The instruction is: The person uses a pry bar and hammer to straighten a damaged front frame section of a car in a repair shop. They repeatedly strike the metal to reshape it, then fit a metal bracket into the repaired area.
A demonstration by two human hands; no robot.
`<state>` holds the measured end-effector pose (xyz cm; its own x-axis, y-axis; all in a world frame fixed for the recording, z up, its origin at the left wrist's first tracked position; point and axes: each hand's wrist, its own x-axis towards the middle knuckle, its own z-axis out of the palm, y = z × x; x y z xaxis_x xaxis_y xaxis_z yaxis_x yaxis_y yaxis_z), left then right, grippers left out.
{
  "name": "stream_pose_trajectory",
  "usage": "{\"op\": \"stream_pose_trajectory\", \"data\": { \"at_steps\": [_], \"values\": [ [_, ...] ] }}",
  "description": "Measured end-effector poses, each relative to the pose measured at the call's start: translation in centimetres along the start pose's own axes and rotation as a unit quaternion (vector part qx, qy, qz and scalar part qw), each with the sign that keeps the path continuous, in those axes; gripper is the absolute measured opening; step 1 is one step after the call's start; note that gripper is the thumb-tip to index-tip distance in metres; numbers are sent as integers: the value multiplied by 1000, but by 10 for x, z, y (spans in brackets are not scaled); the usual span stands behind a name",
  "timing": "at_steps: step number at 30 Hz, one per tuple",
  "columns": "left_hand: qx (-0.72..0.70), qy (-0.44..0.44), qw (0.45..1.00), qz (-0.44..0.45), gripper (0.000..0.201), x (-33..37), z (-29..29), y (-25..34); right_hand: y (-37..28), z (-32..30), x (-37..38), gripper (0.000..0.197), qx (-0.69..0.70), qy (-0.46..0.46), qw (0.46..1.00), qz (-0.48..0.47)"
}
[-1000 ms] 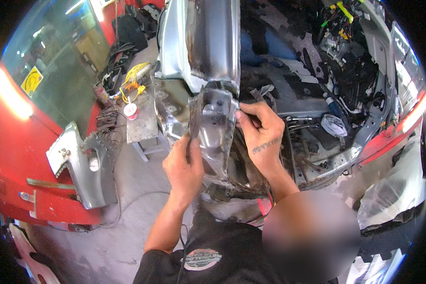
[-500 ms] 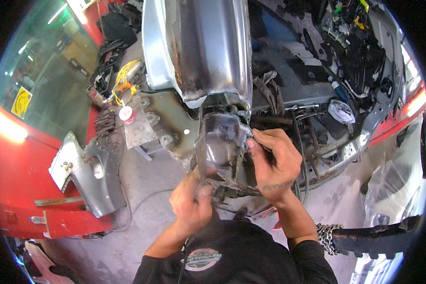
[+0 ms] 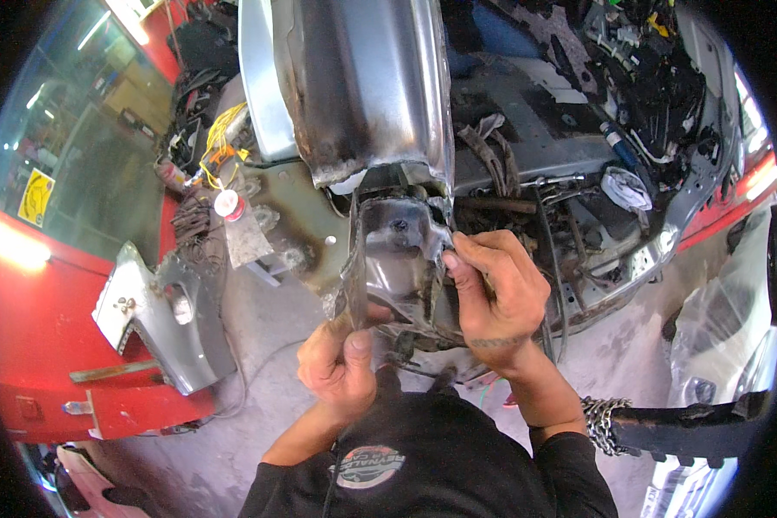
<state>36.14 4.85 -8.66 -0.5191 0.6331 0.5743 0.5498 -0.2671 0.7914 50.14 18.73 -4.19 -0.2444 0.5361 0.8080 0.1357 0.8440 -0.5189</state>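
A trough-shaped sheet-metal car body piece, dark and shiny with ragged edges, is in front of me. My left hand is closed on its lower left edge, the thumb on the near side and some fingers hidden behind the metal. With thumb and forefinger, my right hand pinches the jagged right edge. Just beyond the piece, a large curved steel body panel has a rough, scorched lower rim. The two lie close together at that rim; whether they are joined I cannot tell. A flat discoloured plate with a round hole extends on the left.
On the left, a small stand bears a red-and-white spool near a yellow cord. A grey fender leans by a red car. An opened car body fills the right, with a chain nearer me.
The piece and both hands appear slightly farther left. Between the curved panel and the pale panel behind it, the overlap has shifted. Both hands keep their hold on the edges.
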Motion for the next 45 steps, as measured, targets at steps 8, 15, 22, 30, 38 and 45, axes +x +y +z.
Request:
{"op": "stream_pose_trajectory", "data": {
  "at_steps": [8, 15, 22, 30, 38, 45],
  "values": [
    [23, -8, 999, 33, 28, 2, 1, -2, 3, -1, -1, 18, -9, -11, 1000, -20],
    [37, -39, 998, 32, 30, 3, -3, 5, 11, -3, 0, 26, 4, -20, 999, -31],
    [69, -32, 995, 59, 32, 6, -5, 9, 4, -4, 3, 26, 5, -17, 999, -33],
    [107, -9, 994, 31, 35, 4, 0, 21, 10, -2, 4, 27, 2, -15, 998, -57],
    [110, 25, 993, 42, 35, 2, 5, 16, 11, -3, 9, 24, 44, -7, 997, -64],
    [88, 8, 996, 31, 38, 1, 3, 20, 11, -2, 6, 25, 62, -11, 998, -27]
  ]
}}
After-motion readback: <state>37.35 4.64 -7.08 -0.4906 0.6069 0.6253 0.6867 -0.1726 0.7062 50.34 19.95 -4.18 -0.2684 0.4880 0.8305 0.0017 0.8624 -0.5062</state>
